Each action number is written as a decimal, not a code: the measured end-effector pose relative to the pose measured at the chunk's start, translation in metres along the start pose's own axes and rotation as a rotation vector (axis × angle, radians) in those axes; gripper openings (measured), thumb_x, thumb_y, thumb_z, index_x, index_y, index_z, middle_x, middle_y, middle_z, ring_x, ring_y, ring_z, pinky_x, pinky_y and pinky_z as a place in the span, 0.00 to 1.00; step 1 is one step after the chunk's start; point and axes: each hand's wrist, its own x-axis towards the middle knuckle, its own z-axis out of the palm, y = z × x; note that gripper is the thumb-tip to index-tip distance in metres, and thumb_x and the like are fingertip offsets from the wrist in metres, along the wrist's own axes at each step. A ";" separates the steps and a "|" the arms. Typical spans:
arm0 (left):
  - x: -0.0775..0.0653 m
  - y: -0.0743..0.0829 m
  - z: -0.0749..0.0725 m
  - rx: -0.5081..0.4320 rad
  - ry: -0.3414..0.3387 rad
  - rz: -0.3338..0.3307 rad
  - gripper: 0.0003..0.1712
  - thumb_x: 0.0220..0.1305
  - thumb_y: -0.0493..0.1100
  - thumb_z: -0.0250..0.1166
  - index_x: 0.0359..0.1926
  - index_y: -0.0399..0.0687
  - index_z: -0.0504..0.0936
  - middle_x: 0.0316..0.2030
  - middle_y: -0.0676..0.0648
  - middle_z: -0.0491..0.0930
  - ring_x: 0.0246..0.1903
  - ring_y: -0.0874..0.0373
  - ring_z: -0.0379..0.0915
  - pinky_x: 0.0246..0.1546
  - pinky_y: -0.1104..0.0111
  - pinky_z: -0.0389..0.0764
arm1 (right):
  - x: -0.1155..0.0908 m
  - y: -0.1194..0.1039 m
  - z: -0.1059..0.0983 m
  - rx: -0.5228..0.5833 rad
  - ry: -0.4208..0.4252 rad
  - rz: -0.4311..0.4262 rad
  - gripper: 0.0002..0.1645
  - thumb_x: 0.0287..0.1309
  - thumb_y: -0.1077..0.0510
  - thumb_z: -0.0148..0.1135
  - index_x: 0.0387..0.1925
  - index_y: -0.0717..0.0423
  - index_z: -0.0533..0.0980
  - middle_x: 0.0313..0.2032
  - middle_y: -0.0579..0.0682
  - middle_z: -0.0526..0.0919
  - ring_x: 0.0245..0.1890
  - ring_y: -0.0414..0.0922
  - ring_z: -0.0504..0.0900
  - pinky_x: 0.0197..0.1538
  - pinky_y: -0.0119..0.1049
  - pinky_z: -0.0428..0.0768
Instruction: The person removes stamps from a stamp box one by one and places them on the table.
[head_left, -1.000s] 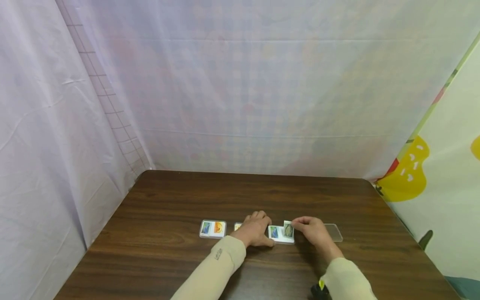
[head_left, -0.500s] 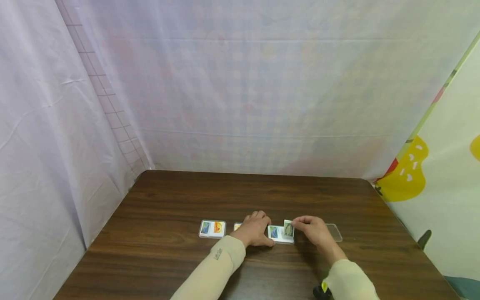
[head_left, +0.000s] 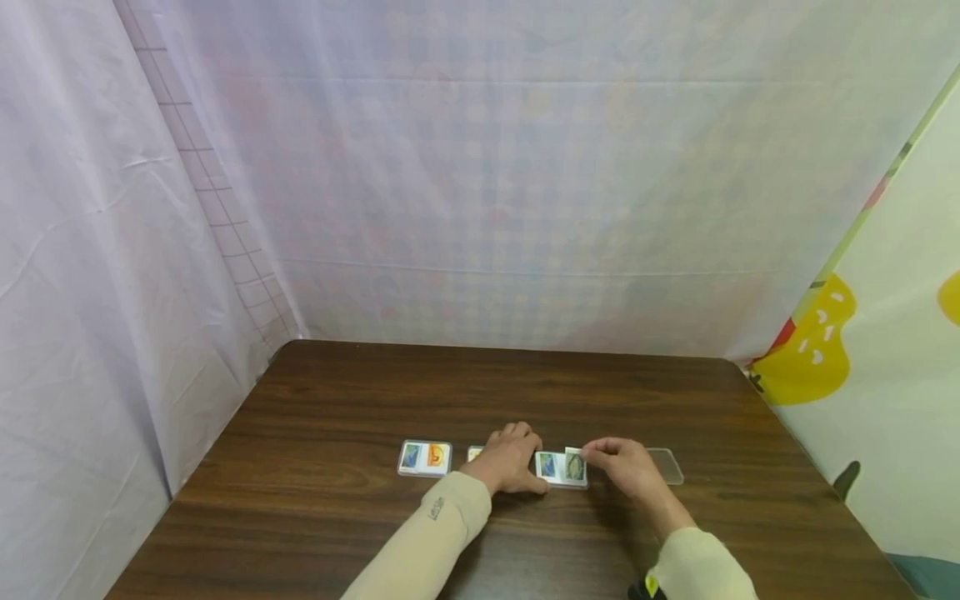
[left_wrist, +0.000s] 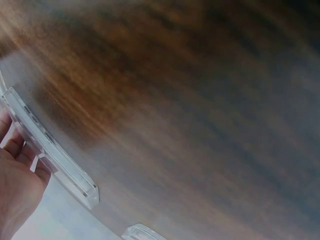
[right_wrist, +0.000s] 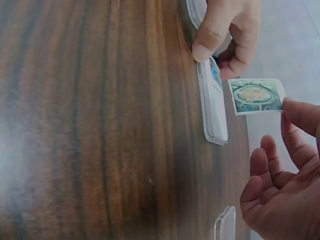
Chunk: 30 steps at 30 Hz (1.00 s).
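Observation:
My right hand (head_left: 626, 471) pinches a corner of a small postage stamp (right_wrist: 256, 96) with perforated edges and a green picture. In the right wrist view the stamp is apart from the surface of a flat clear plastic case (right_wrist: 214, 112) with a white insert. A blue-green stamp (head_left: 548, 464) shows in the left half of that case. My left hand (head_left: 512, 462) grips the case's left end, thumb on the near edge and fingers on the far side. Partly hidden under the left hand lies another case (head_left: 474, 452).
A further case (head_left: 425, 458) with a blue and an orange stamp lies at the left. Right of the right hand is a clear lid-like plate (head_left: 666, 465). All lie on a dark wooden table (head_left: 337, 533) before white curtains (head_left: 487, 167). A black object (head_left: 647, 587) shows by the right sleeve.
The stamp in my right hand has come down and slightly left over the right half of the case. My right hand has dropped a little with it. The left hand has stayed put.

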 end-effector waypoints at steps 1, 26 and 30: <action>0.000 0.000 0.000 -0.001 -0.001 0.001 0.33 0.50 0.62 0.74 0.52 0.51 0.79 0.53 0.51 0.71 0.56 0.56 0.65 0.59 0.63 0.66 | 0.000 0.001 0.001 0.002 -0.001 0.000 0.12 0.61 0.54 0.66 0.36 0.61 0.83 0.40 0.53 0.85 0.42 0.48 0.75 0.43 0.40 0.68; -0.001 0.000 -0.002 -0.001 -0.014 0.006 0.33 0.50 0.61 0.74 0.53 0.51 0.79 0.53 0.51 0.71 0.55 0.56 0.65 0.59 0.62 0.67 | -0.022 0.001 0.006 0.000 -0.023 -0.029 0.09 0.58 0.58 0.67 0.34 0.63 0.83 0.36 0.51 0.85 0.38 0.44 0.76 0.44 0.40 0.69; -0.001 0.000 -0.001 -0.002 -0.018 0.002 0.33 0.50 0.61 0.74 0.53 0.51 0.79 0.53 0.52 0.71 0.55 0.56 0.65 0.59 0.62 0.67 | -0.024 0.002 0.006 -0.023 -0.023 -0.014 0.11 0.57 0.57 0.69 0.35 0.63 0.83 0.38 0.52 0.85 0.41 0.46 0.77 0.47 0.43 0.70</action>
